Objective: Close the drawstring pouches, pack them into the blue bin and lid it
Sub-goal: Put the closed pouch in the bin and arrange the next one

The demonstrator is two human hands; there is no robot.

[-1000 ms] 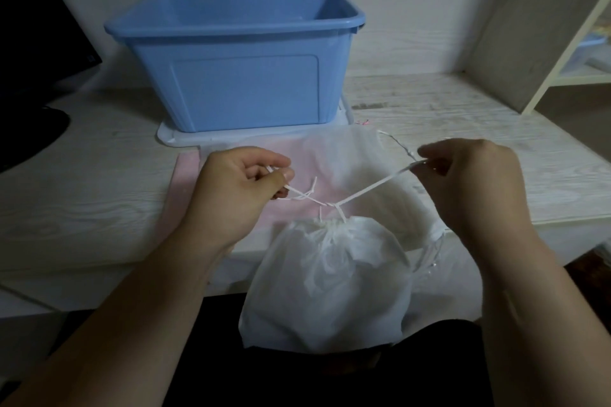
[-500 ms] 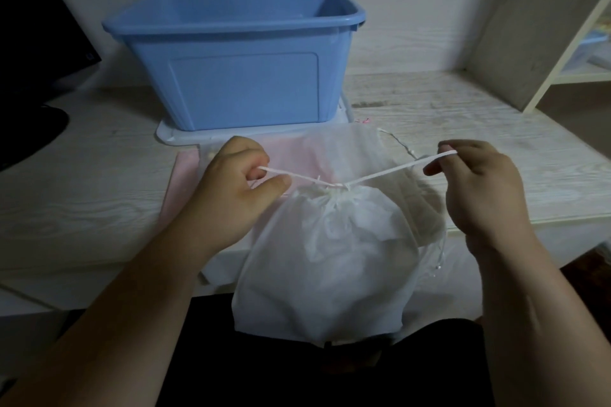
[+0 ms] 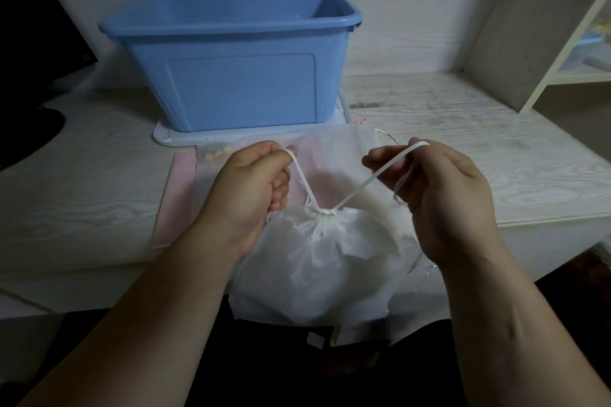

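A white drawstring pouch (image 3: 317,261) hangs off the desk's front edge, its mouth gathered tight. My left hand (image 3: 251,182) grips the left white cord (image 3: 302,180), which loops over its fingers. My right hand (image 3: 439,188) pinches the right cord (image 3: 367,180), raised above the pouch. Under my hands lie a flat translucent white pouch (image 3: 334,152) and a pink pouch (image 3: 180,195). The open blue bin (image 3: 231,76) stands behind them on its pale lid (image 3: 165,137).
A dark monitor (image 3: 36,36) and its base fill the left edge of the white wooden desk (image 3: 463,149). A shelf unit (image 3: 562,43) stands at the right. Small yellowish pieces (image 3: 215,154) show inside the flat pouch.
Both hands have risen and come closer together, so the cords now slope up steeply from the gathered mouth. The pouch has stayed hanging at the desk edge.
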